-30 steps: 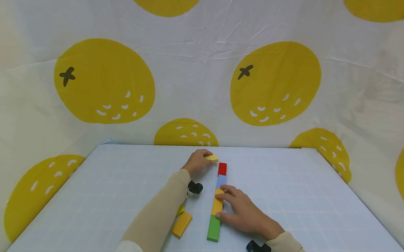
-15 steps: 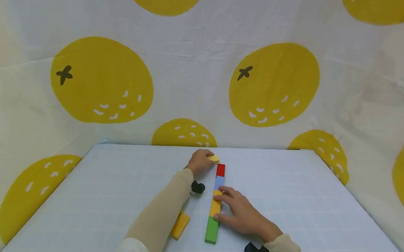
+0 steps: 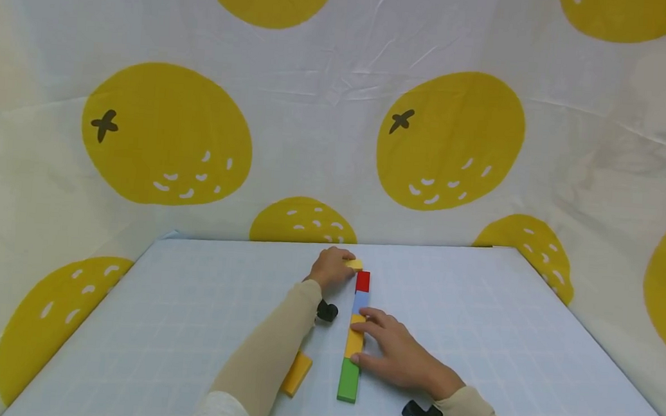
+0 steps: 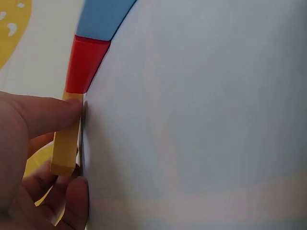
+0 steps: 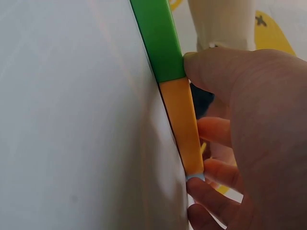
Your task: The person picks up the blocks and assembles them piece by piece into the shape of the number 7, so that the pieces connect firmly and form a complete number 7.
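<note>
In the head view my left hand pinches a yellow block at the far end of a row of blocks. The left wrist view shows this yellow block end to end with the red block. Nearer me the row continues with a light blue block, an orange-yellow block and a green block. My right hand rests along the row's right side, its fingers loosely bent. Its fingertips touch the orange-yellow block and its thumb the green block.
A loose orange-yellow block lies left of the row, partly behind my left forearm. The table has a pale checked cover. A curtain with yellow fruit prints hangs behind its far edge.
My left hand has brought the yellow block slightly right and closer to the red block. The right hand keeps its place on the row. The head view has shifted a little.
</note>
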{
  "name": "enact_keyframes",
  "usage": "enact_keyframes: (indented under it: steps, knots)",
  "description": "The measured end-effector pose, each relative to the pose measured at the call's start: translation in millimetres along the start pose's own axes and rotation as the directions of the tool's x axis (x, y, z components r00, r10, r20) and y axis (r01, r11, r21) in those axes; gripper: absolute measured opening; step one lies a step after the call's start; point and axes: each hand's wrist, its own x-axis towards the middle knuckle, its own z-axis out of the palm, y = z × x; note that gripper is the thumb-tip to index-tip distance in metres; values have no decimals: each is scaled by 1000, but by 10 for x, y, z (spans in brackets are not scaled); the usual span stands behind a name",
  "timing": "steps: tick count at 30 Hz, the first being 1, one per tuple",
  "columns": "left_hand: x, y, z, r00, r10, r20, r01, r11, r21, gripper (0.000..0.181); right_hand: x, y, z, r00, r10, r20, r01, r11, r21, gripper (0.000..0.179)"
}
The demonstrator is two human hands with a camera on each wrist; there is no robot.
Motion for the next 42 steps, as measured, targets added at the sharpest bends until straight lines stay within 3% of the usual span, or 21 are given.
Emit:
enact_keyframes:
  steps: [11,16,25,38,42]
  knots:
    - [-61,18,-43,998,-29,59,32,998,-54,39,13,1,20,1000,-10,2,10,1000,5,60]
    - [-96,19,-51,998,-25,59,29,997,-70,36,10,-2,16,1000,5,8,-5,1000,2,60]
    - [-41,8,-36,996,-22,90,30,996,-89,36,6,-16,-10,1000,13,9,-13,1000,-4,60]
    - [-21,49,19,996,45,77,-40,997,-64,35,-3,-2,5,1000,-9,6,9,1000,11,59]
    - [-8,51,33,996,37,77,-32,998,-63,35,-9,0,1,1000,-17,2,17,1000,9,59]
